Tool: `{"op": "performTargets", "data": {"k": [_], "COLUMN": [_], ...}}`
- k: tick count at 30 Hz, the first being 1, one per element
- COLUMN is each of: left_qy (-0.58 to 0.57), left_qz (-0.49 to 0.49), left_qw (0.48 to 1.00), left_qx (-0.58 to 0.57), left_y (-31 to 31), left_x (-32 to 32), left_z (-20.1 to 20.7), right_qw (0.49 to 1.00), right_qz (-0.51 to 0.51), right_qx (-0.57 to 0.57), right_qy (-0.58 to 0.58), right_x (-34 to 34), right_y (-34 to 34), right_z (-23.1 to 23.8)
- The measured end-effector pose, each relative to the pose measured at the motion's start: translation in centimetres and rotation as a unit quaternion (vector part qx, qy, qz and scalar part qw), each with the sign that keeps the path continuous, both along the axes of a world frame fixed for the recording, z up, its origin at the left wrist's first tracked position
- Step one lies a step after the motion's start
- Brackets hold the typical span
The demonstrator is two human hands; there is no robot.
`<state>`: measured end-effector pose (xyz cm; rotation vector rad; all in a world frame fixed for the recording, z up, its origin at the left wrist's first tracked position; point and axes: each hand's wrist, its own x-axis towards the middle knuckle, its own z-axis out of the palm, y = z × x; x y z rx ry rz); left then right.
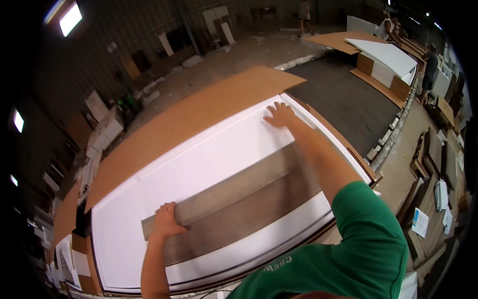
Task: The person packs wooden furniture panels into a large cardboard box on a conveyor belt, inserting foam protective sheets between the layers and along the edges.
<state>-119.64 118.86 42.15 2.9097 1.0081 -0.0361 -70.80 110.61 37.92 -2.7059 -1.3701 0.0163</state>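
Observation:
A wide white sheet (pixel 194 167) with raised edges lies before me, over a large brown cardboard sheet (pixel 199 119). On the white sheet rest grey-brown wood-look boards (pixel 239 202), a lighter strip along the far side and a darker one nearer me. My left hand (pixel 168 220) lies on the left end of the boards, thumb apart from the fingers. My right arm reaches over their right end. Near the far right corner, my right hand (pixel 281 114) rests on the white sheet with its fingers spread. Neither hand grips anything that I can see.
To the right is a dark flat surface (pixel 338 94) with a white and brown open carton (pixel 381 62) at its far end. Stacked dark boards (pixel 435 154) lie along the right. Several people are farther off. White boxes (pixel 104 132) stand at the left.

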Motion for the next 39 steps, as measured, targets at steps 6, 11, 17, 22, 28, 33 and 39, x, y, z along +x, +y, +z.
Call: {"op": "performTargets", "data": {"k": [6,11,17,22,28,33,39], "left_qy": [0.052,0.041,-0.003,0.033,0.032,0.034,-0.045], "left_qz": [0.012,-0.005,-0.016,-0.022,-0.040,-0.087,-0.098], "left_qw": [0.999,0.999,1.000,0.999,0.999,0.991,0.994], "left_qx": [-0.007,-0.004,0.017,-0.001,-0.010,-0.096,0.014], "left_y": [-0.2,-0.7,-0.7,-0.2,-4.4,-7.9,-8.0], "left_x": [1.2,1.2,0.7,3.1,0.9,-0.2,0.3], "left_z": [-0.4,-0.8,-0.5,0.7,4.3,2.4,2.3], "right_qw": [0.999,0.993,0.893,0.916,0.930,0.912,0.929], "right_qz": [-0.009,0.049,0.398,0.394,0.359,0.384,0.357], "right_qx": [0.031,-0.090,-0.148,-0.045,-0.054,-0.041,0.027], "right_qy": [0.003,0.058,0.149,0.064,0.058,0.138,0.090], "right_x": [-0.9,-1.6,-11.1,-10.2,-13.9,-14.5,-14.4], "right_y": [-1.8,-2.4,-8.4,-9.8,-14.1,-19.5,-18.7], "right_z": [-1.2,1.8,4.0,3.5,5.2,4.2,3.9]}}
